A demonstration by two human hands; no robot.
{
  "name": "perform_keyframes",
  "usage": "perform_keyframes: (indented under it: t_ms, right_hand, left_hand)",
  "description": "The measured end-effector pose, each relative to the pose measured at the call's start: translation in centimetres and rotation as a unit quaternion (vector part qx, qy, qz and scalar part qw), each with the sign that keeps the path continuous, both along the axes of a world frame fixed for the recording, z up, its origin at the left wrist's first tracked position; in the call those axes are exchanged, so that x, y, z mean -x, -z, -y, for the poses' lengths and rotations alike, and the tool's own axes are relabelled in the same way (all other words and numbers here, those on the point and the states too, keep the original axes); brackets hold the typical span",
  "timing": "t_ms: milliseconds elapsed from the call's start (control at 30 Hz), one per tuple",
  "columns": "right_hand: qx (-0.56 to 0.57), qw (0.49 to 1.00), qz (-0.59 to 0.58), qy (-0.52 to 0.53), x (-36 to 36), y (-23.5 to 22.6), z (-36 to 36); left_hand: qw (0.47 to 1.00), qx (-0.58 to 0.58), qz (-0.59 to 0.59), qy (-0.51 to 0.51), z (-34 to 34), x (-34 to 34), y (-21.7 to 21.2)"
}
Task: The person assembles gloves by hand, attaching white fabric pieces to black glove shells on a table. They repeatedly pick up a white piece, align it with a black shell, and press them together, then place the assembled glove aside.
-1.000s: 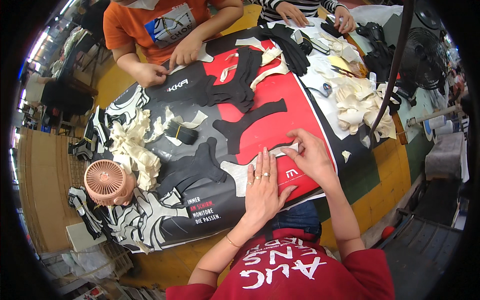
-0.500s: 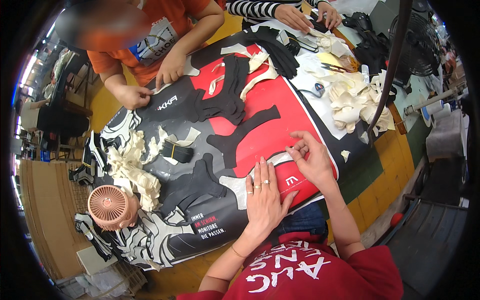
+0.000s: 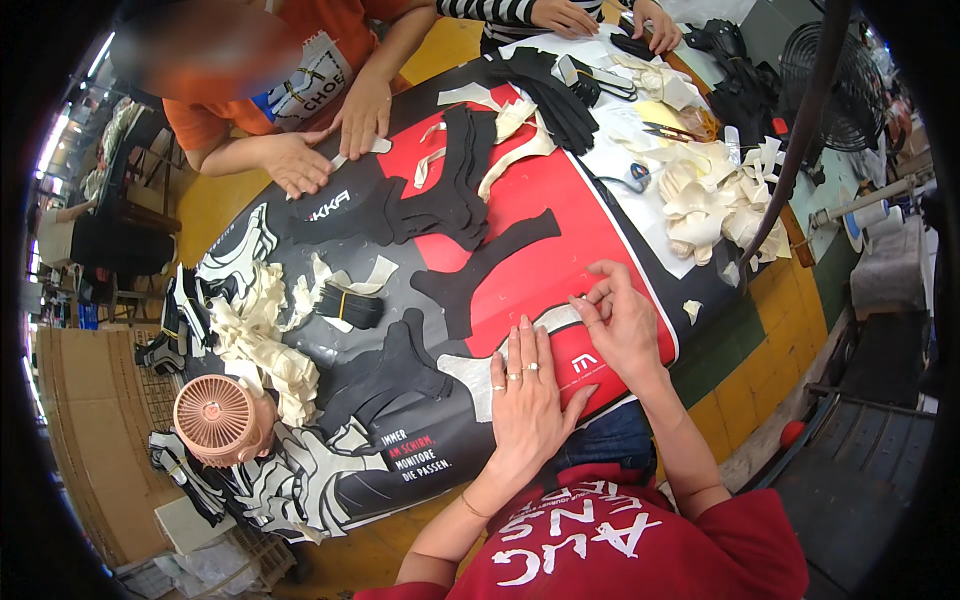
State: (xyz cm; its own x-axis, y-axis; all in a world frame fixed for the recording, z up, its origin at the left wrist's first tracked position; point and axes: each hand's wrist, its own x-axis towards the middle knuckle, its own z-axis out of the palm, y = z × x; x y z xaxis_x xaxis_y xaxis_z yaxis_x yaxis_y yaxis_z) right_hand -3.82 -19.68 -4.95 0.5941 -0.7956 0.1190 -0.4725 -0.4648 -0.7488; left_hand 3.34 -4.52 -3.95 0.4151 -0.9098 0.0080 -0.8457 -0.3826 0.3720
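Observation:
A whitish cut fabric piece (image 3: 467, 374) with a dark edge lies on the printed mat in front of me. My left hand (image 3: 527, 390) rests flat over its middle, fingers straight, rings on several of them. At the piece's right end, my right hand (image 3: 625, 325) has its thumb and forefinger pinched at the edge, the other fingers curled. My left hand covers the middle of the piece. A single black curved cut piece (image 3: 480, 265) lies just beyond it, and more black pieces (image 3: 390, 370) are to the left.
Across the table, a person in orange (image 3: 300, 160) presses a pale strip; another in striped sleeves (image 3: 560, 15) works at the far right. Cream scraps (image 3: 700, 195) lie at right, a cream heap (image 3: 265, 340) and a small pink fan (image 3: 222, 420) at left. A dark pole (image 3: 800, 130) hangs at right.
My hands stay in nearly the same place on the piece. The person in orange has shifted both hands, now flattened and close together on the strip. The striped-sleeved hands have moved slightly back.

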Motion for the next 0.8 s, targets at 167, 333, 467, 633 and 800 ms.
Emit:
perform_keyframes:
  t_ms: [167, 333, 467, 633, 800]
  right_hand:
    - [0.151, 0.988, -0.006, 0.028, -0.1, 0.4, -0.5]
    - [0.150, 0.988, -0.005, 0.038, 0.6, 0.6, -0.9]
    - [0.146, 0.988, 0.031, 0.039, 1.2, 0.8, -1.2]
    - [0.136, 0.990, 0.042, 0.017, 1.6, 0.5, -0.9]
    - [0.143, 0.989, 0.038, -0.003, 1.7, 0.6, -0.5]
  left_hand:
    - [0.999, 0.017, -0.036, 0.009, 0.0, -0.2, -0.3]
    - [0.998, 0.019, -0.045, 0.050, 1.2, -0.1, 0.7]
    - [0.997, 0.035, -0.044, 0.049, 1.2, -0.2, 1.3]
    - [0.997, 0.046, -0.031, 0.044, 1.2, -0.2, 1.0]
    - [0.997, 0.059, -0.027, 0.045, 1.1, -0.3, 1.0]
